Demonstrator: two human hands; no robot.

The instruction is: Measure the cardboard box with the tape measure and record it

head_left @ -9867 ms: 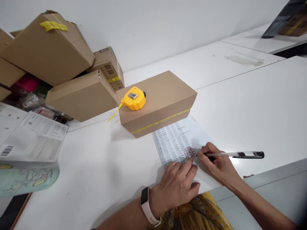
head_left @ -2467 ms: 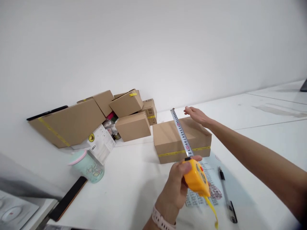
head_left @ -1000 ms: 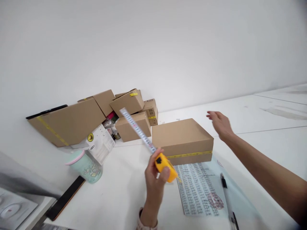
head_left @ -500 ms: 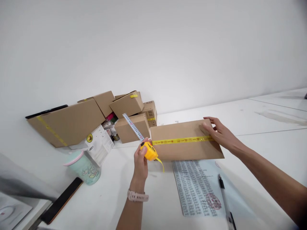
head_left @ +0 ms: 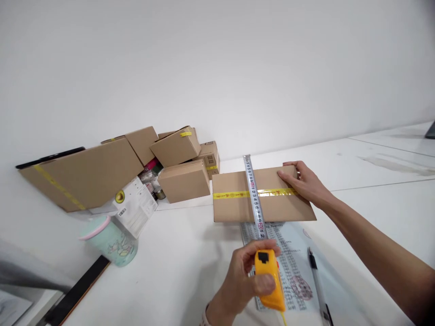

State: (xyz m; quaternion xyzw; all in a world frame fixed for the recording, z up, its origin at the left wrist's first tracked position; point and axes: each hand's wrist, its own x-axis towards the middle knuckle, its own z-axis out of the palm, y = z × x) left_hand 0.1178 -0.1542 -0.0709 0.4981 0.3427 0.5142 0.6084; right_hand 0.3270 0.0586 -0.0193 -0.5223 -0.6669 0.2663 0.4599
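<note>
Lower centre: tape measure (head_left: 270, 285) gripped by left hand (head_left: 238, 278) | Right of centre: carton (head_left: 231, 209) clasped at right end by right hand (head_left: 308, 184) | Risk: blade (head_left: 253, 194) could be buckled — if carton is tipped

Table: white top (head_left: 163, 287), a thin seam running across it toward the back, a pale smear at the far right.
Paper: a pale-blue sheet (head_left: 283, 253) printed in columns, with a round red stamp, lying flat near the front.
Pen: clear barrel and black grip (head_left: 317, 280), lying on the sheet.
Taped box: brown (head_left: 234, 210), yellow strip across it, just behind the sheet; whether it rests fully on the table cannot be told.
Cup: mint with pink rim (head_left: 113, 242), at left.
White carton: avocado picture (head_left: 136, 210), just beyond the cup.
Low box: plain brown (head_left: 185, 181), back left.
</note>
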